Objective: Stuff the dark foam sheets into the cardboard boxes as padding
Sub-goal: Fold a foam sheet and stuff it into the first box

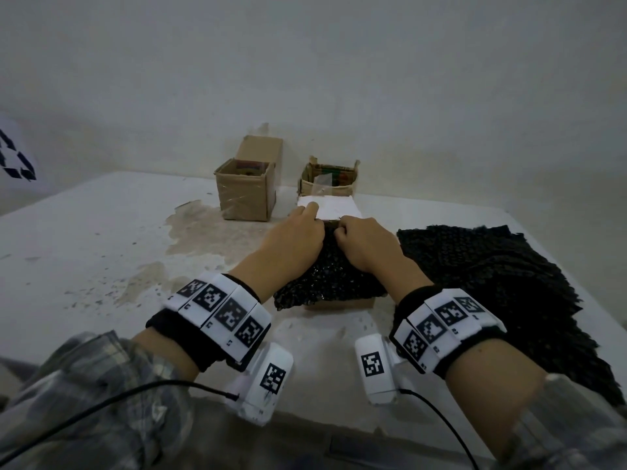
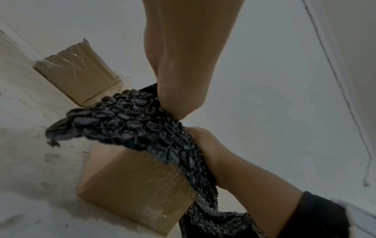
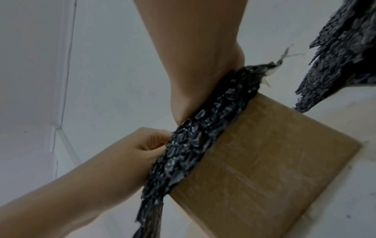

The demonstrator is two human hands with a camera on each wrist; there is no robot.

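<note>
A dark bubbly foam sheet (image 1: 325, 276) is draped over the open top of the near cardboard box (image 1: 342, 304), which it mostly hides. My left hand (image 1: 302, 232) and right hand (image 1: 356, 239) sit side by side on the sheet's far part, fingers curled into it. The left wrist view shows the foam sheet (image 2: 132, 122) bunched over the box (image 2: 132, 185) with the right hand (image 2: 213, 154) gripping it. In the right wrist view the left hand (image 3: 146, 145) grips the sheet's edge (image 3: 203, 136) above the box wall (image 3: 264, 161). A white flap (image 1: 336, 206) stands up behind my hands.
A pile of more dark foam sheets (image 1: 492, 286) lies on the table to the right. Two open cardboard boxes stand at the back near the wall, a taller one (image 1: 246, 195) on the left and a lower one (image 1: 327, 184) behind the near box. The white tabletop (image 1: 101, 249) is stained.
</note>
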